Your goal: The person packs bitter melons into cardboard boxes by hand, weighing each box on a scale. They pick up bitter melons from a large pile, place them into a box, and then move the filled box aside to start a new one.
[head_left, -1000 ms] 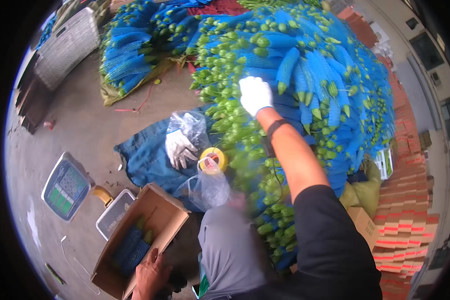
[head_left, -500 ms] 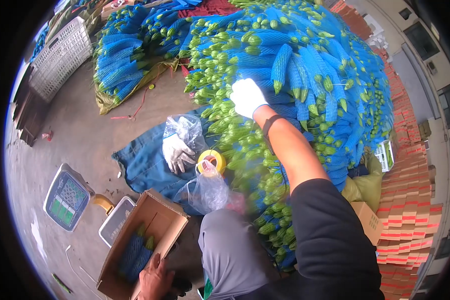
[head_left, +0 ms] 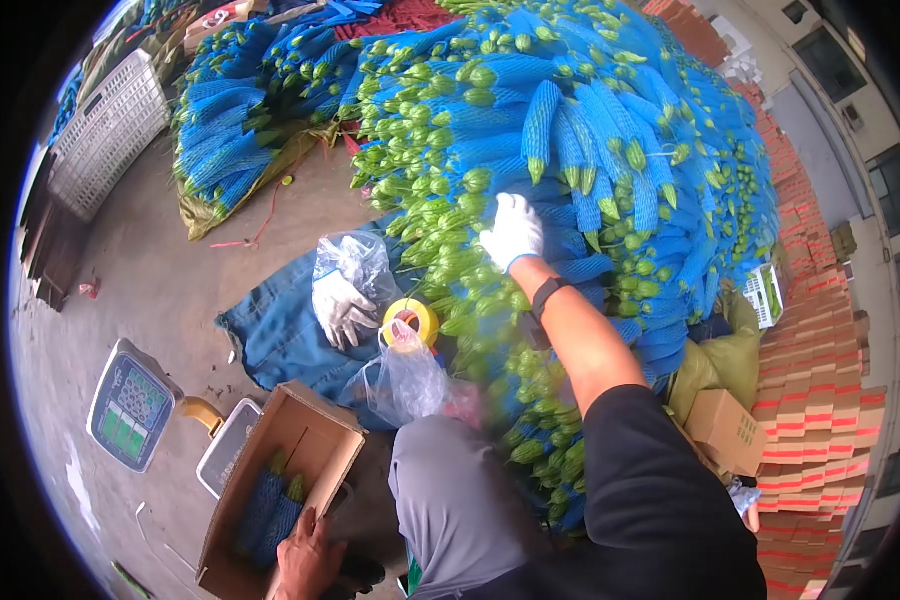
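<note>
The gloved right hand [head_left: 515,232] is right over the gourds [head_left: 540,130], fingers a bit bent; I can't tell if it grips one. Next to it, gourds lie side to side, green ends on its left. The bare left hand [head_left: 308,558] is farther off, at the box [head_left: 320,432]; its grip is unclear.

Soft daylight makes it bright, but the corners are all black. The wall [head_left: 863,143] at the right looks bent. Near the middle, some green tips [head_left: 502,345] are smudgy — and the box's [head_left: 315,440] low end is dim.
</note>
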`<action>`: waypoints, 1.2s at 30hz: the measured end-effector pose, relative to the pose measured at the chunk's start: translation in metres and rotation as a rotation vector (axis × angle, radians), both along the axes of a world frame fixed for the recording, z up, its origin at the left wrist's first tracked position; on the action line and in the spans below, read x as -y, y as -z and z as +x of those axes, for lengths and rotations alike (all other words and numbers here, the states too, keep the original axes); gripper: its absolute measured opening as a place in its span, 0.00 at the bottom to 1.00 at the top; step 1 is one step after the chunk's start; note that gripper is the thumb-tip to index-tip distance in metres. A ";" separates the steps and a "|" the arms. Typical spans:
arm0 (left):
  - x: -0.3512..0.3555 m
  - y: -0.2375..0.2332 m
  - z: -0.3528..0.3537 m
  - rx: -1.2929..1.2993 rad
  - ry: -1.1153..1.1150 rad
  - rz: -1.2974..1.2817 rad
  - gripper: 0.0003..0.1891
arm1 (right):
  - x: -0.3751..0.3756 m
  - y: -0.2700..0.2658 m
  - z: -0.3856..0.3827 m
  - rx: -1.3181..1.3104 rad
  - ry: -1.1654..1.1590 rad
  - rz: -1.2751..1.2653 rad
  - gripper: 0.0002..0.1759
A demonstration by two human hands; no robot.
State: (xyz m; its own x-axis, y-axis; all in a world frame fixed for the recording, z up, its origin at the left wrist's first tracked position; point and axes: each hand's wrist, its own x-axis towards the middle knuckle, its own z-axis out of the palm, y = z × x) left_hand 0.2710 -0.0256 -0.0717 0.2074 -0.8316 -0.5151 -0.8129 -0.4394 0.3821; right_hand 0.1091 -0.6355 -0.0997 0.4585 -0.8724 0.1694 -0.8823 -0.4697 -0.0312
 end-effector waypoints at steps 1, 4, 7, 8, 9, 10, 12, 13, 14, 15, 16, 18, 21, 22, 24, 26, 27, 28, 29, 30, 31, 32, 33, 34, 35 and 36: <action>0.001 -0.001 0.000 -0.001 -0.004 0.007 0.29 | -0.003 0.003 0.001 0.003 0.009 0.005 0.42; 0.007 -0.006 -0.002 0.000 0.009 0.026 0.29 | -0.003 0.006 0.006 -0.059 -0.094 -0.207 0.40; 0.007 -0.007 -0.002 0.011 0.002 0.025 0.29 | 0.005 -0.003 0.014 -0.112 -0.125 -0.153 0.40; 0.007 -0.006 -0.002 0.012 -0.004 0.027 0.29 | 0.009 -0.010 0.018 -0.143 -0.101 -0.055 0.44; 0.007 -0.006 -0.002 0.019 -0.005 0.034 0.29 | 0.011 -0.010 0.019 -0.144 -0.107 -0.051 0.44; 0.007 -0.004 -0.003 0.025 -0.006 0.040 0.29 | 0.014 -0.006 0.018 -0.129 -0.160 -0.084 0.43; 0.006 -0.001 -0.004 0.028 -0.011 0.047 0.29 | 0.020 0.006 0.016 -0.106 -0.265 -0.204 0.39; 0.007 0.000 -0.003 0.035 -0.009 0.044 0.30 | 0.021 -0.001 0.020 -0.108 -0.259 -0.200 0.39; 0.009 0.000 -0.003 0.033 0.000 0.047 0.30 | 0.016 -0.018 0.027 -0.181 -0.249 -0.136 0.38; 0.010 0.000 -0.003 0.037 -0.004 0.071 0.30 | 0.015 -0.025 0.033 -0.254 -0.237 -0.071 0.37; 0.012 -0.001 -0.003 0.041 -0.008 0.094 0.30 | 0.020 -0.023 0.038 -0.297 -0.247 -0.128 0.36; 0.015 0.000 -0.002 0.040 0.004 0.111 0.30 | 0.023 -0.020 0.039 -0.272 -0.217 -0.159 0.35; 0.013 0.001 0.001 0.038 -0.007 0.116 0.29 | 0.022 -0.014 0.033 -0.163 -0.218 -0.183 0.34; 0.012 0.001 0.000 0.028 -0.013 0.106 0.29 | 0.029 -0.013 0.029 -0.170 -0.239 -0.181 0.33; 0.012 0.000 -0.001 0.032 -0.024 0.106 0.28 | 0.037 -0.024 0.026 -0.096 -0.236 -0.240 0.29; 0.010 0.002 -0.004 0.034 -0.025 0.096 0.28 | 0.047 -0.030 0.026 0.063 -0.278 -0.390 0.24; 0.007 0.005 -0.004 0.043 -0.020 0.083 0.27 | 0.047 -0.029 0.031 0.067 -0.279 -0.400 0.24; 0.005 0.009 -0.003 0.057 -0.011 0.063 0.26 | 0.040 -0.032 0.040 -0.079 -0.318 -0.294 0.24; 0.006 0.012 -0.001 0.082 0.034 0.121 0.26 | 0.036 -0.040 0.049 -0.220 -0.353 -0.204 0.23; 0.010 0.011 -0.001 0.104 0.037 0.057 0.21 | 0.036 -0.041 0.055 -0.214 -0.343 -0.206 0.23; 0.009 0.008 -0.003 0.130 0.038 0.000 0.17 | 0.033 -0.033 0.059 -0.205 -0.337 -0.202 0.23; 0.007 0.010 -0.003 0.124 0.044 -0.008 0.16 | 0.031 -0.029 0.059 -0.202 -0.335 -0.192 0.23; 0.003 0.015 -0.002 0.119 0.047 -0.012 0.16 | 0.032 -0.030 0.062 -0.196 -0.337 -0.179 0.23; -0.007 0.030 -0.002 0.129 0.046 -0.087 0.15 | 0.033 -0.034 0.069 -0.261 -0.303 -0.152 0.23; -0.004 0.029 -0.002 0.100 0.025 -0.063 0.14 | 0.032 -0.036 0.073 -0.333 -0.268 -0.114 0.22; -0.002 0.028 -0.002 0.089 0.014 -0.046 0.14 | 0.031 -0.036 0.075 -0.323 -0.266 -0.136 0.20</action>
